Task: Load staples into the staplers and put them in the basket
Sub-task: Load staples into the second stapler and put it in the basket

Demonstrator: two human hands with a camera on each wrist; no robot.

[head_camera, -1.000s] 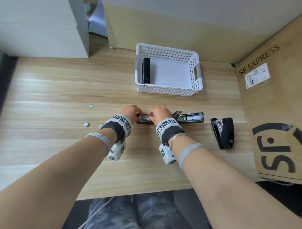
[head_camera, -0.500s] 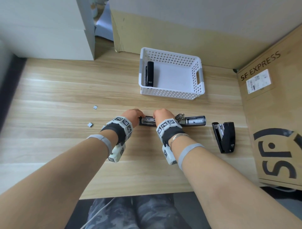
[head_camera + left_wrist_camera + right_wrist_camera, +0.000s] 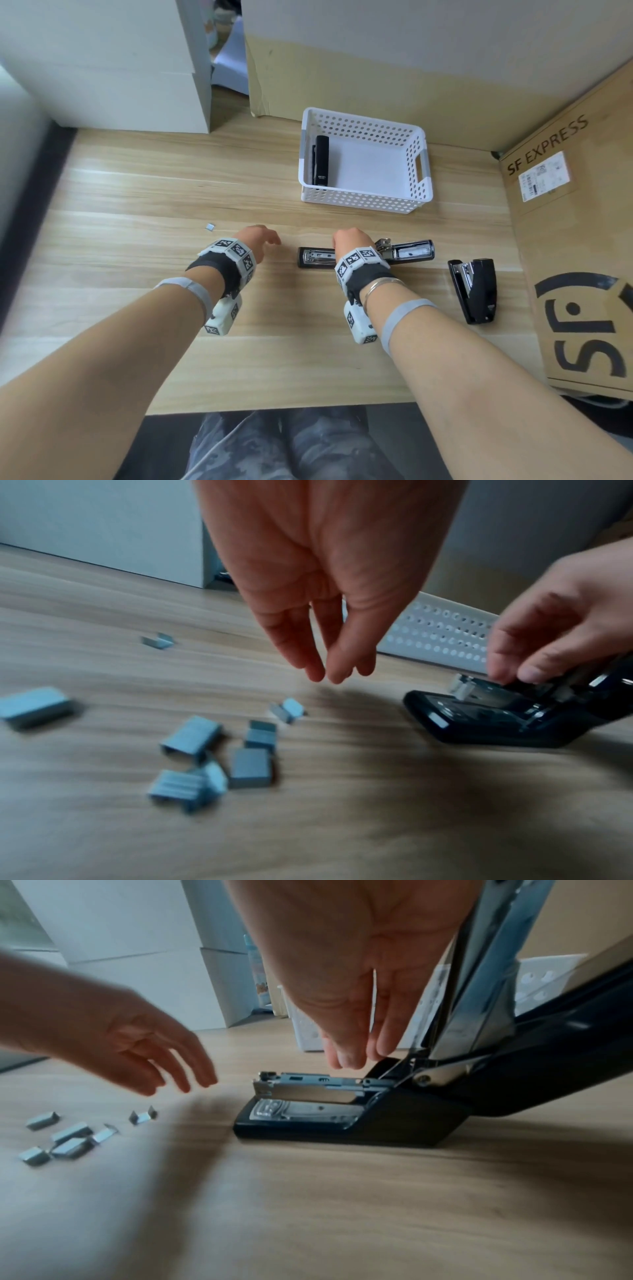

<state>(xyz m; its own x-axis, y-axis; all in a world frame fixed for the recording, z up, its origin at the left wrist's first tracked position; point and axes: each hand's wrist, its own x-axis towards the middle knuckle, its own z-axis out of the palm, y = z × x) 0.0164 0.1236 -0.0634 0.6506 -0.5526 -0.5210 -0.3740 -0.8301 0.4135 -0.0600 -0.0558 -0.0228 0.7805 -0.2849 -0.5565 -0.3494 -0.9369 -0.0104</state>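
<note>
Worktop (image 3: 144, 192): light wood, walled in by a big cardboard box (image 3: 579, 260) on the right and white boxes (image 3: 102, 65) far left.

Basket (image 3: 365, 202), white, perforated, at the far side; one black stapler (image 3: 321, 161) already lies along its left wall.

Open stapler (image 3: 363, 256) lies flat in front of the basket, top swung out to the right, metal staple channel exposed. Spare stapler (image 3: 474, 289) sits closed, to its right, near the cardboard box.

Right hand (image 3: 352, 240) is on the open stapler, fingertips (image 3: 346, 1058) just above the channel near the hinge; can't tell if it pinches anything. Left hand (image 3: 255, 240) is released, fingers loose, holding nothing, hovering over the loose staples (image 3: 219, 753), which lie left of the stapler's nose.

Risks, my read:
- staple strips are short broken pieces, so they may crumble further or seat crooked in the channel
- closing the top on a skewed strip could jam it
- lone stray staple (image 3: 209, 226) farther left is easy to miss

Path to the basket looks unblocked.
</note>
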